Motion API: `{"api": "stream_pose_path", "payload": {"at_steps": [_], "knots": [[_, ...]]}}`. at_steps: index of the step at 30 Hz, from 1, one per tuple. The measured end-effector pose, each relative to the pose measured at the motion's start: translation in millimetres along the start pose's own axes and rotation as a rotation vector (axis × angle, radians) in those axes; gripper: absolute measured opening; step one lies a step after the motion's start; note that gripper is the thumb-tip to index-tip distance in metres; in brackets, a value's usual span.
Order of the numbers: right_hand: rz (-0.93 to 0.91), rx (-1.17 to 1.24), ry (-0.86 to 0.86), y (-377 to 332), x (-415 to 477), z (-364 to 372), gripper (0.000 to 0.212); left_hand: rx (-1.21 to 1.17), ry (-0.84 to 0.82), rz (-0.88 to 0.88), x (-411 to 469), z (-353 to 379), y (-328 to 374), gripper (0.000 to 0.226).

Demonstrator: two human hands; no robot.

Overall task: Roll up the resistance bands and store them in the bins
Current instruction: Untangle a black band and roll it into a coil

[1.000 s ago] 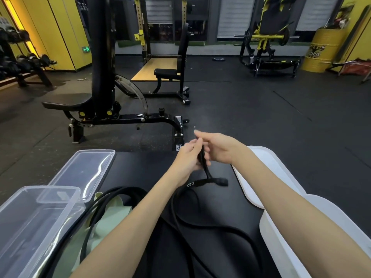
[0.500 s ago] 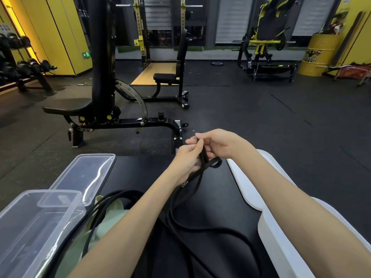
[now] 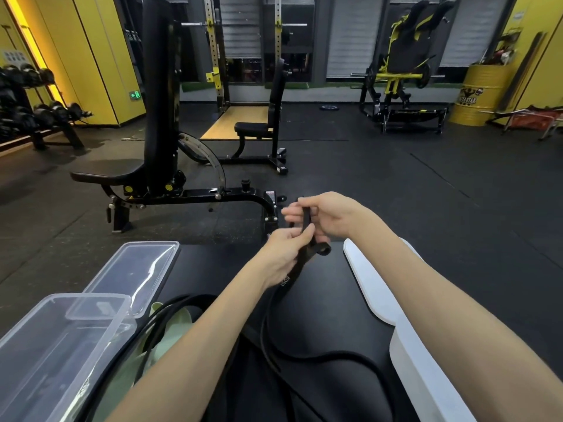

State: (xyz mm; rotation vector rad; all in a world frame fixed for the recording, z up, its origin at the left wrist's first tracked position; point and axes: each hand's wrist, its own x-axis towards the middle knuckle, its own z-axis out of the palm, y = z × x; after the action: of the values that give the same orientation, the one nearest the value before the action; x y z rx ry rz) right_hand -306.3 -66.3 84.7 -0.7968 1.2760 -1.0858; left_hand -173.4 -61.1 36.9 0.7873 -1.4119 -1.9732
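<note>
A long black resistance band (image 3: pixel 292 354) trails in loops across the black table (image 3: pixel 323 303). Its folded end rises between both hands above the table's far edge. My left hand (image 3: pixel 285 251) pinches the band just below the fold, where a small curl of band sticks out to the right. My right hand (image 3: pixel 327 216) grips the upright end of the band from the right. A clear plastic bin (image 3: pixel 58 354) stands at the near left. More black bands and a pale green band (image 3: pixel 179 321) lie beside the bin.
A clear lid (image 3: pixel 143 269) lies beyond the bin. White lids or trays (image 3: pixel 374 287) line the table's right side. A black adjustable bench (image 3: pixel 158 141) stands on the gym floor just past the table, with racks, dumbbells and a yellow drum farther back.
Both hands have kept hold of the band's end and worked it: the loose end that lay flat on the table is now folded up into a small curl between the hands.
</note>
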Motion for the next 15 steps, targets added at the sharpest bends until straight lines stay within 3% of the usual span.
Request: {"api": "stream_pose_path", "payload": {"at_steps": [3,6,8,12,15], "knots": [[-0.015,0.173,-0.004,4.3,7.7,-1.4,0.022,-0.093,-0.024,-0.056,-6.3,2.2,-3.3,0.019],[0.061,-0.031,-0.011,20.4,5.0,-2.5,0.034,0.023,0.053,0.017,-8.9,3.7,1.2,0.017],[0.099,-0.154,-0.023,23.1,-0.7,-3.9,0.029,0.037,0.083,0.047,-9.9,5.0,3.7,0.019],[-0.024,0.077,0.018,10.0,-2.1,-2.9,0.018,-0.117,-0.020,-0.097,-14.8,4.6,2.1,0.024],[-0.047,0.145,0.014,9.0,-2.1,-0.6,0.022,-0.127,-0.056,-0.121,-17.5,4.2,1.8,0.024]]}}
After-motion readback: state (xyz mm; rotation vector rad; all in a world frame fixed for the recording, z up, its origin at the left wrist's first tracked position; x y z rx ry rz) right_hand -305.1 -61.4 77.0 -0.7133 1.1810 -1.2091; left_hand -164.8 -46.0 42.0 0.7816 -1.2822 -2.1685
